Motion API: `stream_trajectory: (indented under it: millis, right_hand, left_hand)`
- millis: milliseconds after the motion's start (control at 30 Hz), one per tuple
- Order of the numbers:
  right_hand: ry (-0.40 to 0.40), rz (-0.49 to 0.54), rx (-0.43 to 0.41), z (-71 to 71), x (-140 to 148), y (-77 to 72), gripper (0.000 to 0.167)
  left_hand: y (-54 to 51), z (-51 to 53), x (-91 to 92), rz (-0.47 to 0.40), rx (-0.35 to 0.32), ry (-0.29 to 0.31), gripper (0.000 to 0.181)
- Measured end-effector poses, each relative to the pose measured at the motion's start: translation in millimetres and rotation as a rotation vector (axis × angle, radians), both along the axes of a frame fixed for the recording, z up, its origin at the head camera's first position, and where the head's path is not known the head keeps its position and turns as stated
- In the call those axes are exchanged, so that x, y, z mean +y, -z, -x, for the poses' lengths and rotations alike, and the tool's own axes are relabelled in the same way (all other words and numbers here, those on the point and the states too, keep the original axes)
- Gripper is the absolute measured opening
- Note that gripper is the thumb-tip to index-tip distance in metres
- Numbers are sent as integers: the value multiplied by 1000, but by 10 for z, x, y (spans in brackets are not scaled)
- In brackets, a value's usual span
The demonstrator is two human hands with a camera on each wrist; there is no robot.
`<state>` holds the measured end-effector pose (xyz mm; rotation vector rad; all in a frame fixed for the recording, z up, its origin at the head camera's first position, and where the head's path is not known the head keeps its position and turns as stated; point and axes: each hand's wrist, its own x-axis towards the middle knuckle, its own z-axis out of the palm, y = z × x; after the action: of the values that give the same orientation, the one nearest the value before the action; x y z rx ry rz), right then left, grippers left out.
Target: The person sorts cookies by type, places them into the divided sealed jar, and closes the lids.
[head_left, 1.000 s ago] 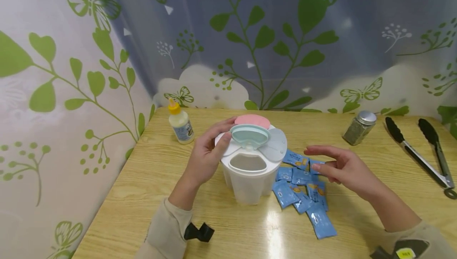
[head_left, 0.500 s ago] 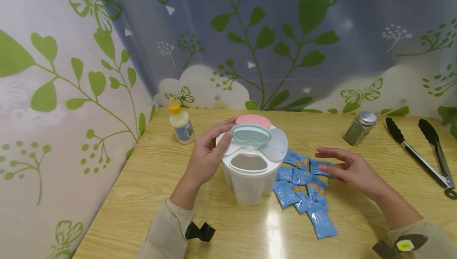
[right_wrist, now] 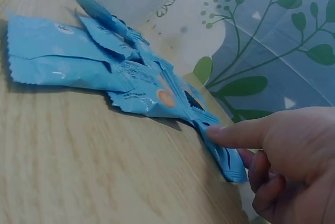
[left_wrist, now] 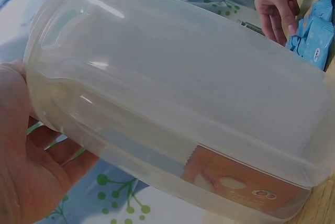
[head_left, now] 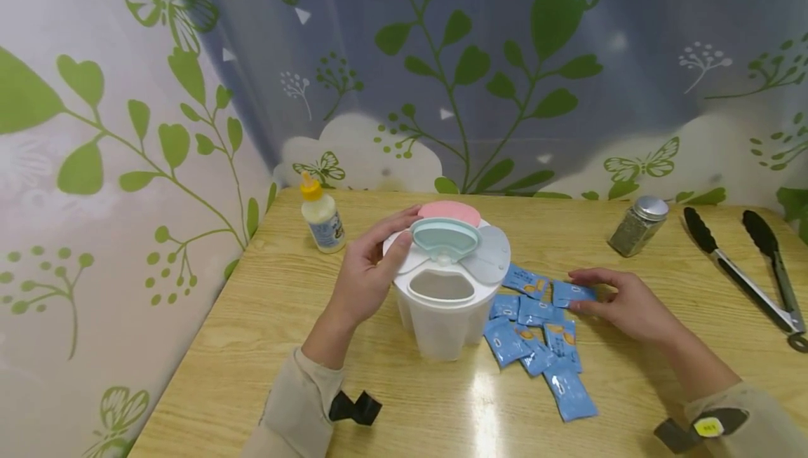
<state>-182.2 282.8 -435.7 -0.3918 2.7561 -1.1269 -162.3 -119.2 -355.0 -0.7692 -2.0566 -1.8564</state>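
Observation:
A translucent storage container (head_left: 435, 325) with a divided white lid stands on the table. Its mint-green flap (head_left: 445, 236) is raised above a fan-shaped opening, with a pink flap (head_left: 449, 213) behind. My left hand (head_left: 362, 279) holds the container's left rim, thumb on top of the lid. Through the wall, the left wrist view shows an orange-brown packet (left_wrist: 246, 182) at the bottom. My right hand (head_left: 631, 304) has thumb and index finger at opposite edges of a blue packet (head_left: 571, 294), the rightmost at the back. More blue packets (head_left: 569, 395) lie loosely piled beside the container.
A yellow-capped bottle (head_left: 323, 223) stands at the back left. Further right are a glass jar (head_left: 637, 226) with a silver lid and black-tipped tongs (head_left: 751, 283), spread apart. A patterned curtain (head_left: 505, 93) hangs behind the wooden table (head_left: 265, 346).
My right hand has shifted a little to the right, and its thumb and index finger have come to the edges of the back-right blue packet. My left hand keeps its hold on the container.

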Motion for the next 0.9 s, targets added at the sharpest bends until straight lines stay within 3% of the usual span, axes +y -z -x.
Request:
stream_trajectory:
  millis: [200,367,600,900]
  right_hand:
    - [35,-32,-82,11,-3,-40,63]
    - [51,-51,-113,2,14,-46,55]
    - [92,-4,-184,-28,17,-104,64]
    - [97,61,-176,-132,-82,-318,53]
  left_hand:
    - [3,5,-2,-3,11,5,31]
    - [9,8,-1,-3,5,10,30]
    - [-5,4,-1,33,-12,-2,27]
    - [-18,-4,5,63,-27,-10,27]
